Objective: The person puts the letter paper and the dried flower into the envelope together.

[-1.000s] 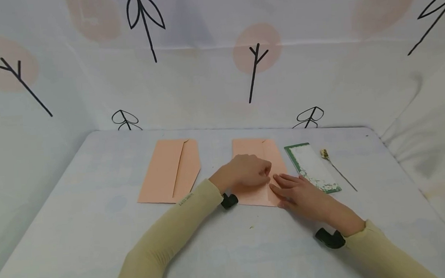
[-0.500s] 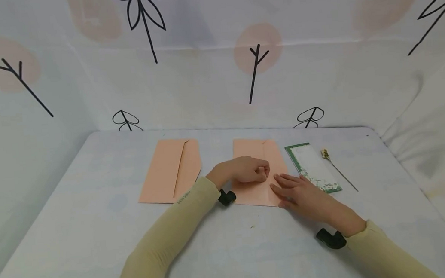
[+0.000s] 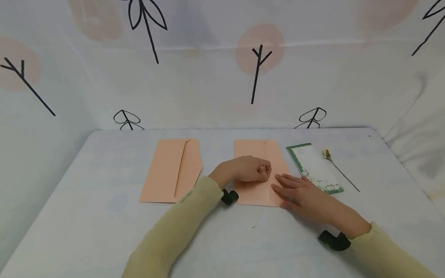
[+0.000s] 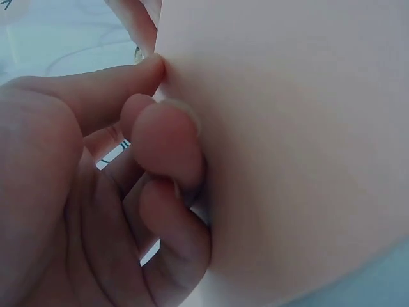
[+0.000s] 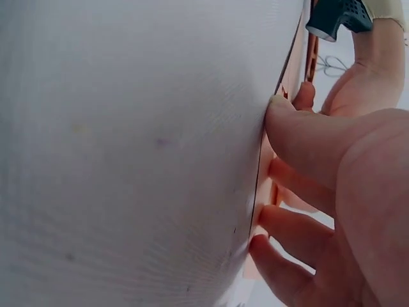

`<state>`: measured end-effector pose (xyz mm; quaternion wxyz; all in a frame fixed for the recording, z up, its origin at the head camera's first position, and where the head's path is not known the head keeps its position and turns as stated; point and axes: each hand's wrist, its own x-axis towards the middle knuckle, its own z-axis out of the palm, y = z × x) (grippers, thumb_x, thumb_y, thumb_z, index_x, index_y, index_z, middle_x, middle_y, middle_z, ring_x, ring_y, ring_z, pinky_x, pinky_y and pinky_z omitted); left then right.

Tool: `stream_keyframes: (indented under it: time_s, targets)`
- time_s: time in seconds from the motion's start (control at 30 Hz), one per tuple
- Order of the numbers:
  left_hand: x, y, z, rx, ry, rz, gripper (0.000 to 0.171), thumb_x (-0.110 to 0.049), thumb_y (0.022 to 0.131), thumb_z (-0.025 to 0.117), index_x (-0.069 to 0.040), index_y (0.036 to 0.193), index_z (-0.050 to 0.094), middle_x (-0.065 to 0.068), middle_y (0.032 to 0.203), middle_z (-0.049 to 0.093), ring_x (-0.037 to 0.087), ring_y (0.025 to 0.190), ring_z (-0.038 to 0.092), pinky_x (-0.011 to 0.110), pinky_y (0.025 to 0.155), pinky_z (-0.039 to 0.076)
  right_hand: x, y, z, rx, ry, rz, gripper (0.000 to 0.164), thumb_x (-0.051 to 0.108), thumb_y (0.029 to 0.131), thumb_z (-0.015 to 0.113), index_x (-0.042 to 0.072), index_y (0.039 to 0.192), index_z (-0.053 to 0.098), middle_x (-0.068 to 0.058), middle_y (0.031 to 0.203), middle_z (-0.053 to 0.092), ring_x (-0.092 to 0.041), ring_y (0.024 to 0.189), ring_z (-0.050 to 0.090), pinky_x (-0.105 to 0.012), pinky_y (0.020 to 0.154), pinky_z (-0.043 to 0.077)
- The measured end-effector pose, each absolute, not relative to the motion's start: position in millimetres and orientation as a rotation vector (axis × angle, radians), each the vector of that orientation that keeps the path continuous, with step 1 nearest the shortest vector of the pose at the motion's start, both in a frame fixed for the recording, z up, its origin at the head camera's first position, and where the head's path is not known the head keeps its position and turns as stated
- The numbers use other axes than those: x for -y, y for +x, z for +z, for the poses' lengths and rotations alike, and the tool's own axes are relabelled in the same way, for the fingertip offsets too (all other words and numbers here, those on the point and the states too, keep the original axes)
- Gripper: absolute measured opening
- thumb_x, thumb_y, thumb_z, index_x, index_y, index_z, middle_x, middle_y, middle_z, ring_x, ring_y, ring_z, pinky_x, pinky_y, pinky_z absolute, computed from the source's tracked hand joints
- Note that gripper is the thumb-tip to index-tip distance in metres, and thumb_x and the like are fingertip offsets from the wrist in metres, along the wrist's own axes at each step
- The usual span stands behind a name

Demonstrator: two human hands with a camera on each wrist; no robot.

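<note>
A peach paper envelope point(image 3: 248, 149) lies on the table, seam side up, under both hands. My left hand point(image 3: 245, 169) rests over its middle, fingers curled in and holding nothing. In the left wrist view the curled fingers point(image 4: 169, 137) and the thumb tip are right at the envelope's face point(image 4: 307, 141). My right hand point(image 3: 305, 195) lies at the envelope's right edge, its fingers fairly straight and fingertips on the paper. From the right wrist view, the right hand's thumb point(image 5: 300, 128) is at the near edge.
A second peach envelope point(image 3: 163, 173) lies to the left. Right of the hands are a white card with a green floral border point(image 3: 311, 163) and a dried flower on a thin stem point(image 3: 338, 169). The white-covered table point(image 3: 78, 231) ends at a patterned cloth backdrop point(image 3: 195, 85).
My left hand has shifted slightly left on the envelope, its fingers curling a bit more. The right hand stays where it was. The head view has moved very slightly.
</note>
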<state>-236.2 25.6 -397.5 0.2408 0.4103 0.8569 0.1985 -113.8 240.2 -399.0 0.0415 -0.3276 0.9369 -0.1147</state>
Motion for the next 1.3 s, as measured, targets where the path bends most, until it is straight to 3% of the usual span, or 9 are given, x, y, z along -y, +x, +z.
stream_keyframes:
  time_s: [0.23, 0.53, 0.7, 0.9, 1.3]
  targets:
    - [-28, -233, -395, -2.337, 1.115, 0.507, 0.005, -0.024, 0.101, 0.053, -0.025, 0.098, 0.057, -0.007, 0.075, 0.051, 0.009, 0.069, 0.049, 0.024, 0.066, 0.036, -244, -112, -401, -2.867, -0.985, -0.441, 0.051, 0.027, 0.094, 0.069, 0.006, 0.139, 0.058, -0.02, 0.149, 0.045, -0.042, 0.138, 0.039, -0.069, 0.104, 0.026]
    - [-28, -232, -395, -2.348, 1.117, 0.48, 0.004, -0.024, 0.1, 0.056, -0.022, 0.101, 0.059, -0.007, 0.077, 0.052, 0.009, 0.071, 0.05, 0.024, 0.067, 0.036, -246, -111, -399, -2.91, -1.01, -0.486, 0.052, 0.02, 0.092, 0.073, 0.006, 0.14, 0.057, -0.02, 0.147, 0.047, -0.04, 0.136, 0.042, -0.063, 0.105, 0.032]
    - [-28, -232, -395, -2.347, 1.137, 0.478, 0.003, -0.024, 0.099, 0.056, -0.023, 0.099, 0.059, -0.008, 0.077, 0.053, 0.009, 0.07, 0.049, 0.023, 0.067, 0.036, -250, -108, -392, -2.937, -0.888, -0.519, 0.053, 0.021, 0.092, 0.073, 0.007, 0.141, 0.056, -0.017, 0.151, 0.044, -0.04, 0.135, 0.042, -0.057, 0.101, 0.04]
    - [-27, -231, -393, -2.347, 1.14, 0.491, 0.008, -0.019, 0.097, 0.053, -0.024, 0.093, 0.057, -0.008, 0.076, 0.053, 0.009, 0.068, 0.048, 0.023, 0.066, 0.034, -260, -107, -387, -2.967, -0.781, -0.542, 0.049, 0.017, 0.093, 0.07, 0.006, 0.139, 0.058, -0.016, 0.149, 0.046, -0.04, 0.133, 0.044, -0.056, 0.099, 0.042]
    - [-25, -226, -392, -2.351, 1.111, 0.487, 0.007, -0.018, 0.097, 0.052, -0.023, 0.094, 0.056, -0.008, 0.076, 0.051, 0.008, 0.07, 0.046, 0.023, 0.067, 0.033, -289, -104, -381, -3.046, -0.457, -0.75, 0.042, 0.02, 0.096, 0.068, 0.006, 0.134, 0.059, -0.021, 0.131, 0.06, -0.045, 0.116, 0.056, -0.06, 0.088, 0.047]
